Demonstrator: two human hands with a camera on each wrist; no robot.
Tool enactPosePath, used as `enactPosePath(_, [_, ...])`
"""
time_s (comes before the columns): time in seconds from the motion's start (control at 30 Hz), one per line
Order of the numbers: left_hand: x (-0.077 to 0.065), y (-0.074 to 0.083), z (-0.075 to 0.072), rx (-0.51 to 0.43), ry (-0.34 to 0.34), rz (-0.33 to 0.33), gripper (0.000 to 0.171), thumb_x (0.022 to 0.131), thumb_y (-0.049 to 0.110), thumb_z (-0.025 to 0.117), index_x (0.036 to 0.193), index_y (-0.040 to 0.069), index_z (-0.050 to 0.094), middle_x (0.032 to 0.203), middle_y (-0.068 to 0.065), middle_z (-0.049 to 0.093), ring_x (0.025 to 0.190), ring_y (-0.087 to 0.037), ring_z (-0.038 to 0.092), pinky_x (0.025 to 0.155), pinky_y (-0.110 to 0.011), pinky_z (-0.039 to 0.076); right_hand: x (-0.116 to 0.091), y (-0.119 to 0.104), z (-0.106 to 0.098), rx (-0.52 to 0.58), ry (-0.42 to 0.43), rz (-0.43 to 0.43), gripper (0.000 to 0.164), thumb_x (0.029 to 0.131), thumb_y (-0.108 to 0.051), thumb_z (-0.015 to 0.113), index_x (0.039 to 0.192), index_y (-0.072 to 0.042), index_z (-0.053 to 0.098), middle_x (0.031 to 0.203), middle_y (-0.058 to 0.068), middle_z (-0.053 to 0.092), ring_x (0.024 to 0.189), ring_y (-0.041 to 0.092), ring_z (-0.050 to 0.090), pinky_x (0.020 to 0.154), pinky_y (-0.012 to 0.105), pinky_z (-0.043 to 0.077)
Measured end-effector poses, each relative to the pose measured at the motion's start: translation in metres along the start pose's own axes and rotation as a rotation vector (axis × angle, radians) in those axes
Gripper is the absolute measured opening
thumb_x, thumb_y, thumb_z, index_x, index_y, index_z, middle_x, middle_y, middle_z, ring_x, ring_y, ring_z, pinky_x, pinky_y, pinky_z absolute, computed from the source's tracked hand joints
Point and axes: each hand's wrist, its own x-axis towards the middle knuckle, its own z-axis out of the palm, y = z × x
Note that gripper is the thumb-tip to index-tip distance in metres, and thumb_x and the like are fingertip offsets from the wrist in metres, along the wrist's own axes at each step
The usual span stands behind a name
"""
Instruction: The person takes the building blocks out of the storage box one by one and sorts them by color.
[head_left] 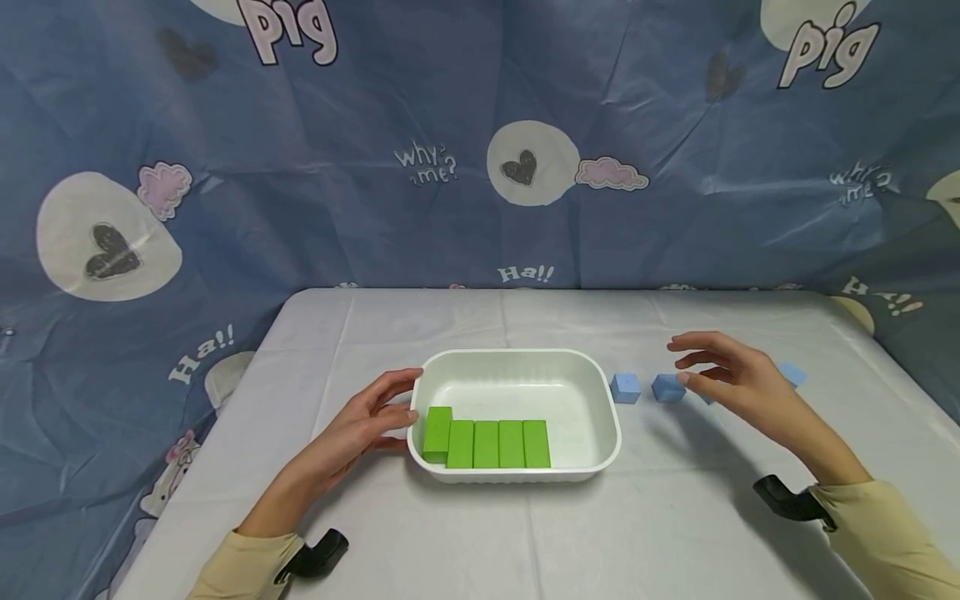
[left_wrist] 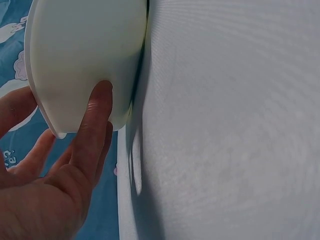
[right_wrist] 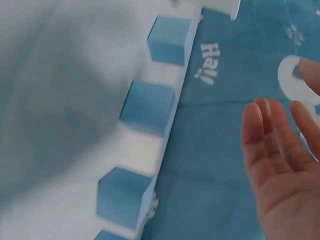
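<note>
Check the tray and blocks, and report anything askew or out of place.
The leftmost green block in the white tray looks out of line: its far end reaches farther back than the other four green blocks, which form an even row. Whether it is tilted or raised, I cannot tell.

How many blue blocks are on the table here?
4, in a row right of the white tray: first block nearest it, second block next, third block mostly behind the right hand in the head view, fourth block farthest out. The hand could hide more.
</note>
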Motion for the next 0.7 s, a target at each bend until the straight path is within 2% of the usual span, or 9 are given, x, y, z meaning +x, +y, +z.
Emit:
enactPosePath(0.17, [0.000, 0.000, 0.000, 0.007, 0.008, -0.005, 0.059, 0.096, 0.019, 0.066, 0.148, 0.020, 0.039, 0.151, -0.007, 0.037, 0.121, -0.031, 0.055, 0.085, -0.045, 0.053, 0.006, -0.009, 0.016, 0.060, -0.041, -0.048, 0.042, 0.091, 0.002, 0.067, 0.131, -0.008, 0.058, 0.128, 0.010, 0.059, 0.109, 0.019, 0.061, 0.083, 0.023, 0.052])
enactPosePath(0.33, [0.000, 0.000, 0.000, 0.004, 0.002, 0.000, 0.059, 0.096, 0.019, 0.065, 0.148, 0.020, 0.039, 0.151, -0.007, 0.037, 0.122, -0.031, 0.055, 0.085, -0.045, 0.052, 0.010, -0.017, 0.031, 0.140, -0.100, -0.078, 0.041, 0.091, 0.001, 0.068, 0.129, -0.009, 0.059, 0.127, 0.009, 0.059, 0.109, 0.021, 0.061, 0.085, 0.027, 0.052])
enactPosePath(0.5, [0.000, 0.000, 0.000, 0.005, 0.000, 0.005, 0.059, 0.096, 0.019, 0.065, 0.148, 0.019, 0.038, 0.151, -0.007, 0.038, 0.121, -0.031, 0.055, 0.085, -0.046, 0.052, 0.013, -0.027, 0.044, 0.205, -0.163, -0.069, 0.037, 0.093, -0.001, 0.067, 0.128, -0.010, 0.060, 0.127, 0.010, 0.059, 0.110, 0.026, 0.060, 0.088, 0.031, 0.052])
enactPosePath(0.7, [0.000, -0.001, 0.000, 0.004, 0.004, 0.000, 0.059, 0.096, 0.020, 0.066, 0.148, 0.020, 0.039, 0.151, -0.006, 0.038, 0.121, -0.031, 0.055, 0.086, -0.046, 0.052, 0.021, -0.038, 0.060, 0.229, -0.250, -0.055, 0.038, 0.092, -0.008, 0.070, 0.128, -0.015, 0.060, 0.126, 0.010, 0.060, 0.111, 0.030, 0.060, 0.090, 0.033, 0.051])
